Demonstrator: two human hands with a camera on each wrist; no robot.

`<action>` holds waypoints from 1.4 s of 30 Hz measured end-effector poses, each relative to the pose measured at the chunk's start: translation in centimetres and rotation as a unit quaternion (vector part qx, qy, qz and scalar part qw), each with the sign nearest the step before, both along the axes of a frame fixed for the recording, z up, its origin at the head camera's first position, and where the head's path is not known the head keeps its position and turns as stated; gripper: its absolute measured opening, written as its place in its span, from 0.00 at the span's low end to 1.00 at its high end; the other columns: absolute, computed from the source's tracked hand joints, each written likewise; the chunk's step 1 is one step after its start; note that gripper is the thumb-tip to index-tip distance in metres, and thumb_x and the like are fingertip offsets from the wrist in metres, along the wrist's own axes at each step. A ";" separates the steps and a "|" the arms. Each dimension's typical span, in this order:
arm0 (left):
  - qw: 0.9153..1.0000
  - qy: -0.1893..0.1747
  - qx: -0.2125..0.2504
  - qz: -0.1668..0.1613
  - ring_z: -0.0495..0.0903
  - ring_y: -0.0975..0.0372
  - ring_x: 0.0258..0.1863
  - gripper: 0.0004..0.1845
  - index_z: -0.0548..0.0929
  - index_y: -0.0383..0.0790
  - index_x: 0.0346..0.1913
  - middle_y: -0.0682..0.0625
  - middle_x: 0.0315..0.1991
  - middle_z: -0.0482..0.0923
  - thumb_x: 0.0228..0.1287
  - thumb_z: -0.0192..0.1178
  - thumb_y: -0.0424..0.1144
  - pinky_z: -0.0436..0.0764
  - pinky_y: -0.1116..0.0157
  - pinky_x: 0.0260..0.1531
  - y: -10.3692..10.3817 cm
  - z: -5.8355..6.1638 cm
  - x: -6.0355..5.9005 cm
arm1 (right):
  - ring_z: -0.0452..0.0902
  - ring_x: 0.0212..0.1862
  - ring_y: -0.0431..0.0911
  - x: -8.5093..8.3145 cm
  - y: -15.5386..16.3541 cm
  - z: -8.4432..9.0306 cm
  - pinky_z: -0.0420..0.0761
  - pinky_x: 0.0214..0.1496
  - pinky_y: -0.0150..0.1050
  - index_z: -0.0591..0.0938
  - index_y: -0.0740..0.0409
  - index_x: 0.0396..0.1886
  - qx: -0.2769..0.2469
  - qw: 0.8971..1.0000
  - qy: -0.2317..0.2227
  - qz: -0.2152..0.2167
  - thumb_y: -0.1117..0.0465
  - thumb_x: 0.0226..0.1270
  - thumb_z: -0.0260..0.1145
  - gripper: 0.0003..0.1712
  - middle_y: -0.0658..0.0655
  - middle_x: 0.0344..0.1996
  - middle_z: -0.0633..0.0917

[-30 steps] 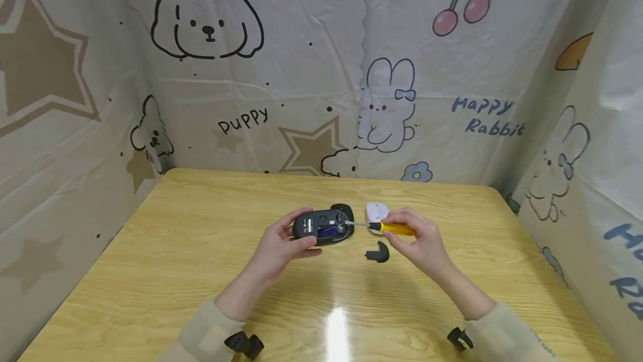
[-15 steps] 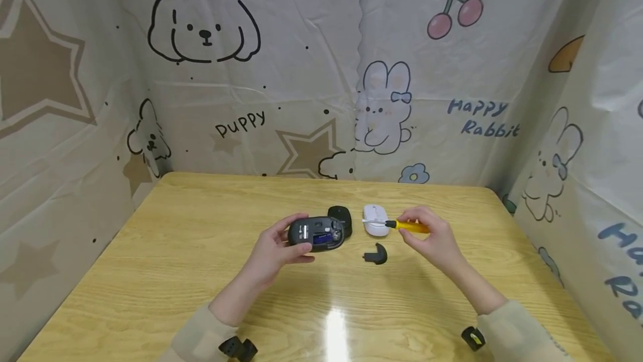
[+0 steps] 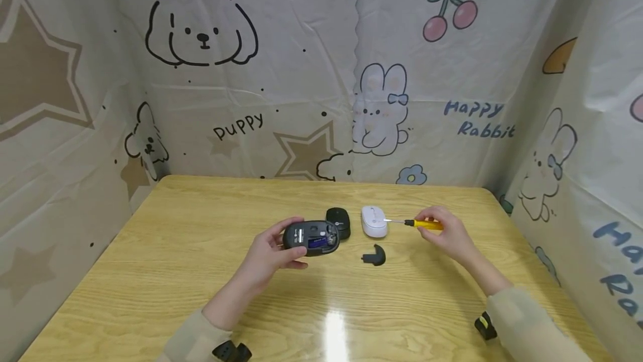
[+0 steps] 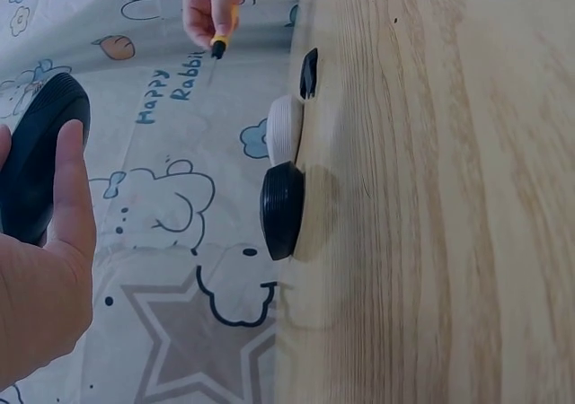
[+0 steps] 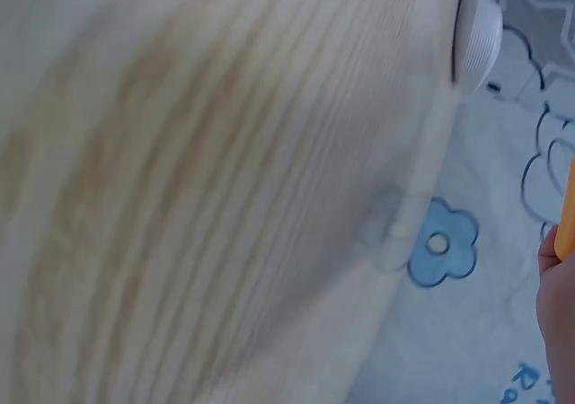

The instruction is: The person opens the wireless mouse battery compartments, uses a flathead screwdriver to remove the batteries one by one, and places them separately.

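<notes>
Blurred throughout the right wrist view; screwdriver [image 5: 566, 211] cut by the right edge. Label text on the upturned black mouse [image 3: 310, 237] too small to read.

Head view high, facing table [image 3: 176, 273]; wrist views close, sideways; all share it.

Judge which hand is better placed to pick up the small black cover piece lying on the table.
Right, probably. The right hand is nearer the black cover piece, though it holds the screwdriver; the left hand grips the open mouse.
</notes>
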State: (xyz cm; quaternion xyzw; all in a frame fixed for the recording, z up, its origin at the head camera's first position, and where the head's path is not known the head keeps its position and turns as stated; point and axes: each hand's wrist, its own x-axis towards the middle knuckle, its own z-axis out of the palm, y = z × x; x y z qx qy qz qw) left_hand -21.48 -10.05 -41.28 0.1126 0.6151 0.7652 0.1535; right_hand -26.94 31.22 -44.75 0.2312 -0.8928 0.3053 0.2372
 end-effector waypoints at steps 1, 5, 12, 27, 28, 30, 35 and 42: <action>1.000 0.001 0.000 -0.001 0.77 0.50 0.51 0.36 0.67 0.42 0.66 0.33 0.62 0.63 0.52 0.69 0.31 0.83 0.50 0.41 0.0 0.0 0.0 | 0.71 0.38 0.42 -0.2 0.4 -0.1 0.70 0.42 0.15 0.82 0.55 0.36 0.005 1.000 -0.001 -0.003 0.73 0.48 0.72 0.16 0.51 0.37 0.82; 1.000 0.004 -0.004 -0.004 0.78 0.50 0.50 0.37 0.67 0.42 0.66 0.32 0.62 0.64 0.52 0.69 0.31 0.83 0.50 0.41 0.0 -0.1 0.1 | 0.71 0.38 0.43 -1.1 1.6 -0.6 0.70 0.41 0.16 0.82 0.59 0.35 0.019 1.000 -0.006 -0.012 0.74 0.49 0.71 0.13 0.54 0.36 0.82; 1.000 0.002 -0.008 -0.004 0.79 0.51 0.48 0.36 0.68 0.42 0.66 0.32 0.62 0.65 0.52 0.69 0.31 0.83 0.50 0.40 0.0 -0.1 0.1 | 0.72 0.39 0.48 -2.6 3.0 -1.5 0.75 0.41 0.33 0.82 0.63 0.36 0.043 0.998 -0.041 -0.028 0.74 0.52 0.69 0.11 0.59 0.37 0.83; 1.000 0.005 -0.008 -0.014 0.79 0.51 0.49 0.36 0.67 0.42 0.66 0.33 0.62 0.65 0.53 0.68 0.31 0.83 0.52 0.41 0.1 -0.3 -0.2 | 0.73 0.43 0.54 -5.1 4.1 -3.0 0.73 0.49 0.52 0.83 0.63 0.39 0.086 0.986 -0.125 -0.062 0.69 0.58 0.67 0.09 0.61 0.40 0.83; 1.000 0.006 -0.008 -0.014 0.79 0.51 0.49 0.36 0.67 0.42 0.66 0.33 0.62 0.65 0.53 0.68 0.31 0.83 0.52 0.41 0.2 -0.3 -0.3 | 0.73 0.43 0.54 -5.2 4.1 -3.0 0.73 0.49 0.52 0.83 0.63 0.39 0.088 0.986 -0.127 -0.064 0.69 0.58 0.68 0.08 0.61 0.39 0.83; 1.000 0.006 -0.008 -0.015 0.79 0.51 0.48 0.35 0.67 0.42 0.66 0.33 0.62 0.65 0.54 0.68 0.31 0.83 0.52 0.41 0.2 -0.3 -0.3 | 0.73 0.43 0.54 -5.4 4.1 -3.1 0.73 0.48 0.51 0.83 0.63 0.38 0.090 0.985 -0.132 -0.069 0.69 0.57 0.68 0.08 0.61 0.39 0.83; 1.000 0.005 -0.003 -0.010 0.80 0.51 0.48 0.36 0.68 0.43 0.66 0.33 0.61 0.65 0.53 0.69 0.31 0.83 0.51 0.41 0.4 -0.3 -0.5 | 0.73 0.42 0.55 -5.6 3.8 -3.0 0.73 0.48 0.52 0.83 0.62 0.37 0.091 0.982 -0.146 -0.078 0.69 0.57 0.67 0.07 0.61 0.38 0.83; 1.000 0.005 0.006 -0.007 0.80 0.52 0.47 0.36 0.68 0.40 0.66 0.33 0.60 0.66 0.52 0.69 0.29 0.83 0.51 0.41 0.7 -0.5 -0.8 | 0.75 0.42 0.56 -5.8 3.6 -3.0 0.74 0.50 0.54 0.82 0.64 0.38 0.084 0.980 -0.166 -0.064 0.71 0.58 0.66 0.07 0.63 0.39 0.82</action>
